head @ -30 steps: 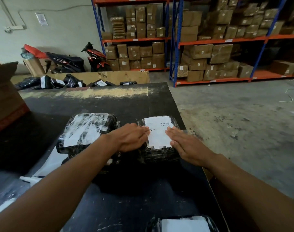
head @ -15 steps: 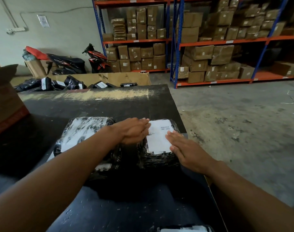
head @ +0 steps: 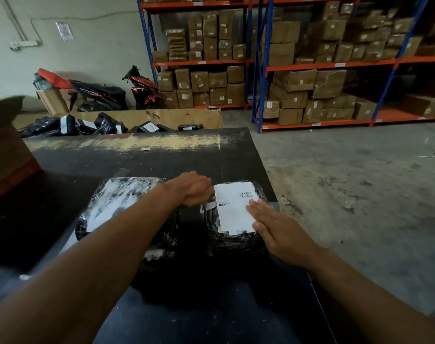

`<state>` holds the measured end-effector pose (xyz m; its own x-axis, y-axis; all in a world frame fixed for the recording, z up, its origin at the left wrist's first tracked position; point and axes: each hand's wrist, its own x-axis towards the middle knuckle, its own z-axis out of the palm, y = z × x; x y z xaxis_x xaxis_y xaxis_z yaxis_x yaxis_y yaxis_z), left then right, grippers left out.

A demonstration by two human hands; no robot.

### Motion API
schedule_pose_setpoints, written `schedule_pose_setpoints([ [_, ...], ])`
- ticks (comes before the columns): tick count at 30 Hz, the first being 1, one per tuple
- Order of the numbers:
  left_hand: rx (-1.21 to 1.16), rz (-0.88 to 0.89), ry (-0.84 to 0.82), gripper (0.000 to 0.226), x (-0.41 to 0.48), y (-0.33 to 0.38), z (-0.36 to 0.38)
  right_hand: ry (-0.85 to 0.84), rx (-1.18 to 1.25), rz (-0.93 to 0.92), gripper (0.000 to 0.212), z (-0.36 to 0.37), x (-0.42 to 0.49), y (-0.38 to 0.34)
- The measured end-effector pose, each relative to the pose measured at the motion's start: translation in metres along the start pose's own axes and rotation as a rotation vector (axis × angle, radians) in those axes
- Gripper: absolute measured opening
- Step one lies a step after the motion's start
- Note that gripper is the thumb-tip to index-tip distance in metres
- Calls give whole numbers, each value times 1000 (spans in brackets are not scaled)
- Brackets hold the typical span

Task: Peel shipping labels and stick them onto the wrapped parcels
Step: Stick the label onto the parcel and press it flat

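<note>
Centre frame, right hand (head: 278, 232) presses flat on the label (head: 232, 212) atop the wrapped parcel (head: 236, 244); left hand (head: 191, 189) curls at its left edge, grip unclear. Crinkled wrap may trap creases, lifting corners

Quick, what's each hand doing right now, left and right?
Left hand: fingers curled at the label's left edge; grip cannot be told.
Right hand: open, flat on the label.

We see a black table (head: 162, 165) carrying a labelled parcel (head: 232, 244); left of it lie a second parcel (head: 117, 202) and a cardboard box (head: 5, 155).
</note>
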<state>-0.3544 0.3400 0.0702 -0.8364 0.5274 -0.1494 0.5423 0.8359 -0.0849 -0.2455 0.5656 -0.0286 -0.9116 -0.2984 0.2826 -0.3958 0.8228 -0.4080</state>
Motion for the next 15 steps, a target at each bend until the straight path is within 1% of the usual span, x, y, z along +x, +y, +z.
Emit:
schedule_pose_setpoints([
  [2, -97, 92, 50, 42, 10, 16, 7, 19, -6, -2, 67, 0, 0, -2],
  [5, -110, 118, -7, 55, 16, 34, 22, 0, -17, 8, 69, -2, 0, -3],
  [8, -109, 81, -15, 55, 7, 24, 26, -25, -20, 10, 61, -5, 2, -5],
  [10, -83, 16, 3, 51, -3, 19, 22, -51, -17, 29, 59, -7, 2, -9],
  [13, 60, -41, 29, 41, -19, 31, 9, -67, -20, 54, 59, -7, 2, -12],
  [15, 115, -57, 36, 37, -23, 48, 6, -53, -32, 76, 54, -7, 1, -15],
])
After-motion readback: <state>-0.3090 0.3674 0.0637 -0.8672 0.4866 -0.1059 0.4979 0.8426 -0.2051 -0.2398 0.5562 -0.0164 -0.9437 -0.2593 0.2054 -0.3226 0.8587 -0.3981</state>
